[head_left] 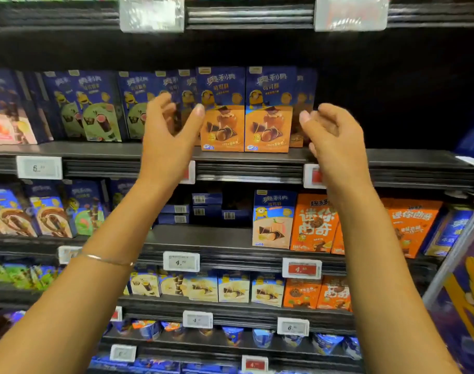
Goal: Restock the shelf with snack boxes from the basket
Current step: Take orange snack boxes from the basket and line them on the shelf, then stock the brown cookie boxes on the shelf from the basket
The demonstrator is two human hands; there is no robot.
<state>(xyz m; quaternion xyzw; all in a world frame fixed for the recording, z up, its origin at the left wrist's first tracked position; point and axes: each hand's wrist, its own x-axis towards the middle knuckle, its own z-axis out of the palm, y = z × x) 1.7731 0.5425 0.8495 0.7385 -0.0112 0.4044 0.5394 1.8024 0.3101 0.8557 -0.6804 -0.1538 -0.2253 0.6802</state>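
Two upright blue-and-orange cardboard snack boxes (pixel 222 117) stand on the black metal shelf (pixel 246 157). The left hand (pixel 168 136) (fingers spread, empty) hovers just left of them. The right hand (pixel 330 136), loosely curled and seemingly empty, is just right.

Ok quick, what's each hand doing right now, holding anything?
Left hand: open, holding nothing.
Right hand: loosely curled, holding nothing.

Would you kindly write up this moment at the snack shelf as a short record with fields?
left hand: open, raised, thumb by the left orange-fronted box
right hand: loosely curled, holds nothing, beside the right orange-fronted box
boxes: upright, side by side at the shelf front edge
green-fronted boxes: upright, further left on the same shelf
basket: not in view
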